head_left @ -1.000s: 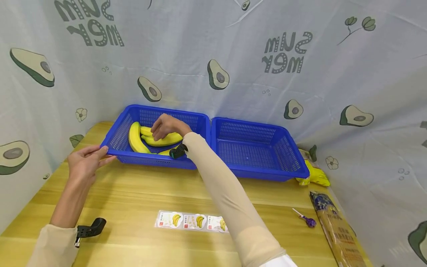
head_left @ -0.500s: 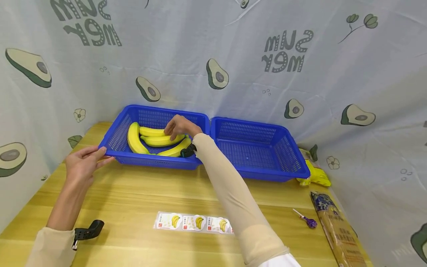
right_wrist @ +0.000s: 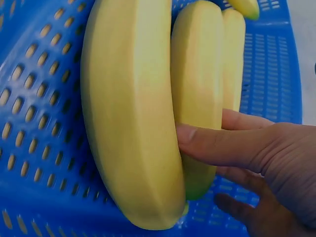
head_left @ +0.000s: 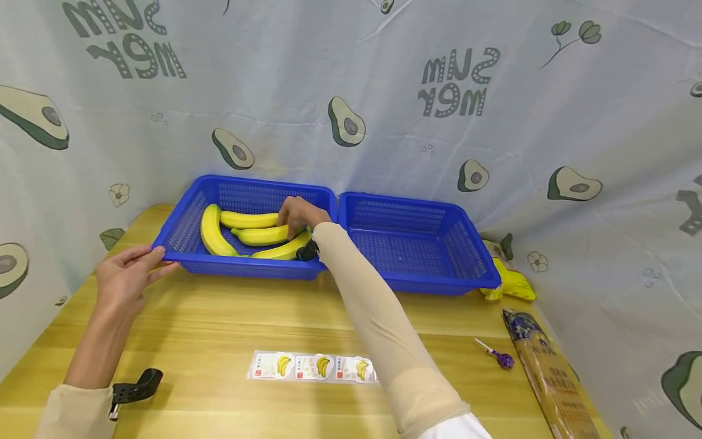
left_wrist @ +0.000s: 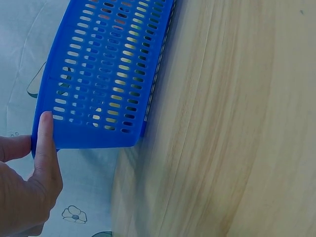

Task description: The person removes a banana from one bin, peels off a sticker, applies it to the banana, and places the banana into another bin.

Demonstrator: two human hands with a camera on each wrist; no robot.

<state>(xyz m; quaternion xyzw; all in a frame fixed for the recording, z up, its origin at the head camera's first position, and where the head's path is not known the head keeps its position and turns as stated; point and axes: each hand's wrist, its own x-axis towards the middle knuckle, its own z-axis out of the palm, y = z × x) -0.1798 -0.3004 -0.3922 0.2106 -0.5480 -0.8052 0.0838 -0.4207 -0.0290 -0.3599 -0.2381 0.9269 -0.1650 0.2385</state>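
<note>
My left hand (head_left: 123, 274) pinches the front left corner of the left blue basket (head_left: 247, 267) between thumb and fingers; the left wrist view shows the index finger along the slotted wall. Several yellow bananas lie in this basket. My right hand (head_left: 301, 214) reaches in at its right side and grips the right end of the middle banana (head_left: 260, 236). In the right wrist view, its thumb lies on the near side of that banana, other fingers beyond it. The front banana (right_wrist: 131, 108) lies beside it, the back banana (head_left: 247, 220) behind, and a curved banana (head_left: 212, 231) along the left.
A second blue basket (head_left: 406, 250) with nothing in it stands against the right side of the first. Banana stickers (head_left: 312, 367) lie on the table at the front. A purple lollipop (head_left: 503, 360), a brown package (head_left: 554, 378) and a yellow bag (head_left: 515, 283) lie at the right.
My right hand has moved right over the bananas and lowered, its fingers now around the middle banana's right end. My left hand stays at the basket corner. The head view has shifted slightly.
</note>
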